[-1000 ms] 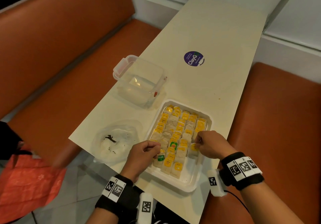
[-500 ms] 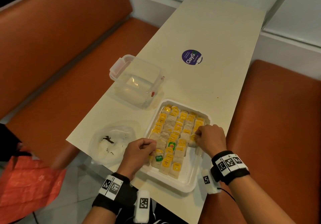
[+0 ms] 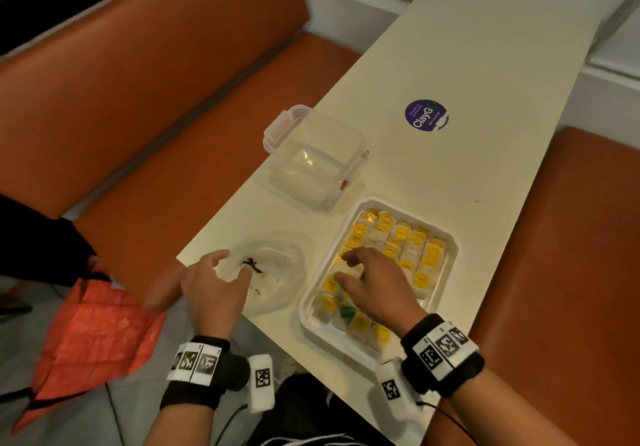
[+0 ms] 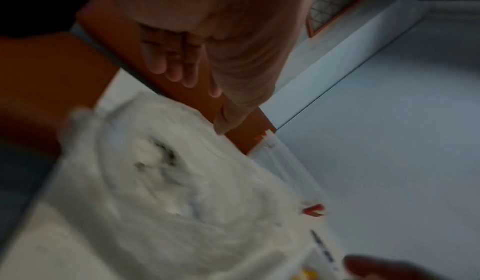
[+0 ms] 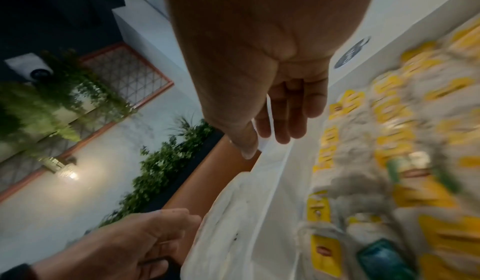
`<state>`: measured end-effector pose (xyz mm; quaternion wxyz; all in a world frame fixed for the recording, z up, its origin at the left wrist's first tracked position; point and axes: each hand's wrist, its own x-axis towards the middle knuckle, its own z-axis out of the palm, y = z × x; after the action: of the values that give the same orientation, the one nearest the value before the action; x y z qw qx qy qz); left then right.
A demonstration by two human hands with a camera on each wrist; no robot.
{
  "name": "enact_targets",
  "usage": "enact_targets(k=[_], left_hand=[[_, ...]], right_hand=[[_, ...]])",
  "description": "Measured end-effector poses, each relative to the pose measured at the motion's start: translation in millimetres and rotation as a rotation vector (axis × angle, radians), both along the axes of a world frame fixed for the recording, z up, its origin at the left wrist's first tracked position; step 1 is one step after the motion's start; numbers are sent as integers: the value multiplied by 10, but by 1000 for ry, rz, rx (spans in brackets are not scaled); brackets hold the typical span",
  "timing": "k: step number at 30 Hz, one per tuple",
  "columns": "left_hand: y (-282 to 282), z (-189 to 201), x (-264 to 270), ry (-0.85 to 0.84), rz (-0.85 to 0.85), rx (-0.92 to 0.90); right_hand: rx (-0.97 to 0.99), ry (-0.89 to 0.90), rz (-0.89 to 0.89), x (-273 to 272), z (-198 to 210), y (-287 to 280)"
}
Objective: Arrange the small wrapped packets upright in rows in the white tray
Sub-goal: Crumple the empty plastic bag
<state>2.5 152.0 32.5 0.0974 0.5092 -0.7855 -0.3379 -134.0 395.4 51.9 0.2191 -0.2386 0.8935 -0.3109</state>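
The white tray (image 3: 449,265) lies at the table's near end, packed with rows of small wrapped packets (image 3: 420,255) that carry yellow tags; one packet has a green tag (image 3: 346,312). My right hand (image 3: 346,267) is spread over the packets in the tray's left-middle part, fingers straight, holding nothing. The right wrist view shows that right hand (image 5: 270,138) above the tray's left wall and the blurred packets (image 5: 389,140). My left hand (image 3: 228,269) hovers open over a crumpled clear plastic bag (image 3: 277,272). In the left wrist view the left hand (image 4: 194,91) has straight fingers above the bag (image 4: 168,181).
An empty clear lidded container (image 3: 315,161) stands on the table beyond the bag. A round purple sticker (image 3: 426,115) is farther along the table (image 3: 485,65). Orange bench seats (image 3: 568,255) flank the table. An orange-red bag (image 3: 93,335) lies on the floor at the left.
My left hand left the tray's near-left corner, moved left over the plastic bag and opened. My right hand shifted from the tray's right side to its left-middle and spread its fingers.
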Motion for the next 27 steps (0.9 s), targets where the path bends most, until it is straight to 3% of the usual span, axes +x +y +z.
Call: enact_targets(k=[4, 6, 12, 16, 19, 21, 23, 27], left_hand=[[-289, -272, 148, -133, 64, 219], [-331, -361, 148, -109, 71, 348], [-485, -440, 180, 28, 140, 444], [-636, -394, 201, 135, 286, 444], [-760, -325, 230, 124, 319, 435], [-781, -230, 214, 117, 243, 477], [-695, -53, 159, 149, 65, 517], [-380, 203, 47, 161, -347, 651]], right_hand=[[-1, 4, 99, 46, -43, -505], [57, -37, 130, 28, -80, -753], [281, -214, 144, 10, -152, -1280], [171, -257, 36, 47, -109, -1320], [-8, -467, -168, 43, -60, -1219], [-111, -575, -318, 55, -10, -1144], [-136, -560, -357, 104, 12, -1098], [-105, -426, -203, 223, 59, -1109]])
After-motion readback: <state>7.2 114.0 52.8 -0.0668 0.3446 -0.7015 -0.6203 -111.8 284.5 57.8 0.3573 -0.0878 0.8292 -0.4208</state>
